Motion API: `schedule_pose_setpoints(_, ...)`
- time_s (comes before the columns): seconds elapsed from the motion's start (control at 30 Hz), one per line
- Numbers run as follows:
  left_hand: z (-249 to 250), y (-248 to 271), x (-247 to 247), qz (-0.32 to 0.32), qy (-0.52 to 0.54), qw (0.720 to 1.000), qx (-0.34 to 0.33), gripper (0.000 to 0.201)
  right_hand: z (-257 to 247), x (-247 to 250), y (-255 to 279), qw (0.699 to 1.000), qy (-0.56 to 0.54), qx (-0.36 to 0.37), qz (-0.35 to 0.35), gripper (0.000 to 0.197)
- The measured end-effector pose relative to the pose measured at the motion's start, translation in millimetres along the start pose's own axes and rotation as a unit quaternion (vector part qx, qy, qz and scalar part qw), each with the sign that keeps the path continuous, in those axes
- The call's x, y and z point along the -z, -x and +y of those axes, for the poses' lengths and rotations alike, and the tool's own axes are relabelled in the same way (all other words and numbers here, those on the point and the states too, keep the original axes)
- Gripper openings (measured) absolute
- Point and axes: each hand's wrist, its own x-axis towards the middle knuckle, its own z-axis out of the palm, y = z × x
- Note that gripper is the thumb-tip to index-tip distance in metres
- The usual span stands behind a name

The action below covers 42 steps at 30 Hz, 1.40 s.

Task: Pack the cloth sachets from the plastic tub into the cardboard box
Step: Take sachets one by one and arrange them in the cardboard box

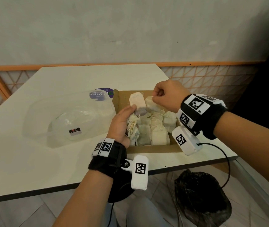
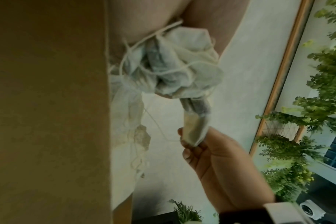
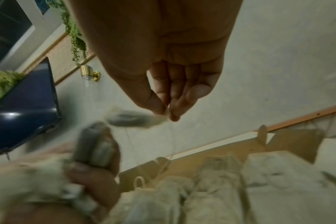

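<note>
Over the left side of the cardboard box point(image 1: 148, 149), my left hand point(image 1: 122, 122) grips a bunch of cream cloth sachets point(image 2: 173, 60) with loose strings. One sachet point(image 1: 137, 101) sticks up out of the bunch, and my right hand point(image 1: 156, 97) pinches its top corner between thumb and fingertips point(image 3: 167, 112). Several more sachets point(image 1: 160, 133) stand packed in rows inside the box. To the left of the box, the clear plastic tub point(image 1: 68, 117) lies on the table with no sachets showing in it.
A purple-labelled lid point(image 1: 104, 94) lies behind the tub. The white table's point(image 1: 32, 161) front edge runs just below the box. Under it sits a black bag point(image 1: 202, 202). A black cable point(image 1: 227, 163) hangs from my right wrist.
</note>
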Motion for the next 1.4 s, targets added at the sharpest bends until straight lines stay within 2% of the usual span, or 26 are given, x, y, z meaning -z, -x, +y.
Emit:
schedule_pose_setpoints(0.07, 0, 2, -2, -0.024, 0.008, 1.000, -0.002, 0.031, 6, 1, -1, 1.000, 0.013, -0.012, -0.003, 0.010)
schedule_pose_setpoints(0.13, -1, 3, -4, -0.015, -0.005, 1.000, -0.009, 0.017, 7, 1, 0, 1.000, 0.004, -0.016, -0.026, 0.008)
schedule_pose_setpoints(0.2, -3, 3, -6, -0.007, -0.031, 0.999, -0.016, 0.007, 4, 0, 1, 0.997, -0.044, -0.020, -0.052, 0.009)
schedule_pose_setpoints(0.3, -6, 3, -7, 0.003, -0.063, 0.998, -0.023, 0.007, -3, 1, 2, 0.985, -0.150, -0.032, -0.082, 0.015)
schedule_pose_setpoints(0.4, -6, 2, -6, 0.019, -0.080, 0.996, -0.031, 0.007, -5, 3, 1, 0.966, -0.229, -0.054, -0.106, 0.011)
schedule_pose_setpoints(0.47, -5, 3, -7, 0.019, -0.085, 0.996, -0.033, 0.006, -5, 5, 0, 0.956, -0.263, -0.060, -0.118, 0.005)
schedule_pose_setpoints(0.6, -4, 5, -9, 0.025, -0.082, 0.996, -0.035, 0.005, -5, 4, 3, 0.947, -0.289, -0.064, -0.124, 0.009)
schedule_pose_setpoints(0.7, -4, 6, -10, 0.027, -0.085, 0.995, -0.041, 0.007, -6, 1, 6, 0.963, -0.234, -0.042, -0.130, 0.022)
schedule_pose_setpoints(0.8, -4, 6, -11, 0.026, -0.087, 0.995, -0.041, 0.015, -4, -1, 6, 0.981, -0.166, -0.013, -0.099, 0.013)
schedule_pose_setpoints(0.9, -3, 4, -8, 0.038, -0.038, 0.998, -0.036, 0.009, 9, 5, 7, 0.989, -0.128, -0.035, -0.068, 0.013)
schedule_pose_setpoints(1.13, -3, -4, -2, 0.059, 0.028, 0.998, -0.027, 0.002, 62, 13, 31, 0.981, -0.027, -0.112, -0.156, 0.023)
schedule_pose_setpoints(1.27, 0, -5, 1, 0.036, 0.093, 0.995, -0.027, 0.010, 78, 11, 37, 0.979, -0.022, -0.137, -0.148, 0.026)
schedule_pose_setpoints(1.4, 3, -1, 1, -0.002, 0.132, 0.991, -0.028, 0.013, 77, 11, 39, 0.980, -0.034, -0.120, -0.152, 0.030)
